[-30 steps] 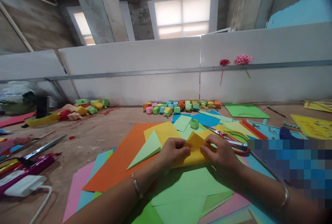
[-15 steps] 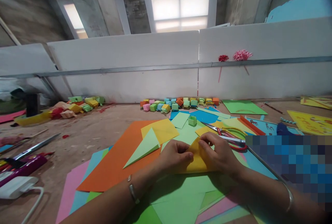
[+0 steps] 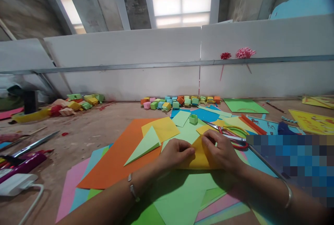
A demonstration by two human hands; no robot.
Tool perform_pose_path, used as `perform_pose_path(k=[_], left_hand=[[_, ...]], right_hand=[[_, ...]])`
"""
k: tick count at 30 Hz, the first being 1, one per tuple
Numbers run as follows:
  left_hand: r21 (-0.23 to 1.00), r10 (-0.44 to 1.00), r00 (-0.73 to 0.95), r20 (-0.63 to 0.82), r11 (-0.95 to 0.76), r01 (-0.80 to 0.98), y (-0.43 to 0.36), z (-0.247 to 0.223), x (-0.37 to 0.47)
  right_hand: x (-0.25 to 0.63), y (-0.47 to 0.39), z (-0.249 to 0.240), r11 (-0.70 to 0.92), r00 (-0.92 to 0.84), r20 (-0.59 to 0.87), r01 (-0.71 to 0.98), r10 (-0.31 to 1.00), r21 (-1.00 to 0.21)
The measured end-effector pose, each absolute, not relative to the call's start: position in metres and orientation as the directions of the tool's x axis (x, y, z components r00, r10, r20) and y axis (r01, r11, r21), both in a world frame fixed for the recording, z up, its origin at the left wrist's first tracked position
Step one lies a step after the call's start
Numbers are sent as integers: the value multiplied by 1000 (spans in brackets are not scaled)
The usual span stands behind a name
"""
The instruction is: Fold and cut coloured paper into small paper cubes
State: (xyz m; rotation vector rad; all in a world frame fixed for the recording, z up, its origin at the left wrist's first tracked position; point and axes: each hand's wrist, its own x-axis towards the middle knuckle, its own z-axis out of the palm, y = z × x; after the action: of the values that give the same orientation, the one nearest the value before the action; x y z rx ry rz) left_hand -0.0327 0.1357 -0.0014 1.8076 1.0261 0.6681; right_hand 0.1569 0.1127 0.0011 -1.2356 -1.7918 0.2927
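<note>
Between my two hands is a folded sheet of yellow-orange paper (image 3: 199,155), its pointed top edge raised. My left hand (image 3: 176,153) pinches its left side between thumb and fingers. The fingers of my right hand (image 3: 221,150) are closed on the right side near the peak. Under the hands lie light green sheets (image 3: 180,193). Left of my left hand, a folded light green paper triangle (image 3: 144,146) rests on an orange sheet (image 3: 112,166). Just beyond my right hand lie scissors (image 3: 235,136) with red and yellow handles.
A small green paper box (image 3: 193,119) stands on the sheets ahead. Rows of colourful paper cubes (image 3: 176,103) line the wall's foot, with another pile (image 3: 86,103) farther left. A white charger (image 3: 18,185) and a purple tool (image 3: 26,166) lie at left.
Both hands stay on the yellow-orange paper with only slight finger movement; the right fingers have shifted a little along its peak. The whole view has tilted slightly.
</note>
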Motion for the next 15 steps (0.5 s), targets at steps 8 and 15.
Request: perform_pose_path(k=[8,15], left_hand=[[840,896,442,53,-279,466,139,2,-36],[846,902,432,-7,-225,483,143,-1,-35]], right_hand=[[165,121,-2,382,52,528,631,848,-675],[168,124,-2,317,81,499,682,863,-659]])
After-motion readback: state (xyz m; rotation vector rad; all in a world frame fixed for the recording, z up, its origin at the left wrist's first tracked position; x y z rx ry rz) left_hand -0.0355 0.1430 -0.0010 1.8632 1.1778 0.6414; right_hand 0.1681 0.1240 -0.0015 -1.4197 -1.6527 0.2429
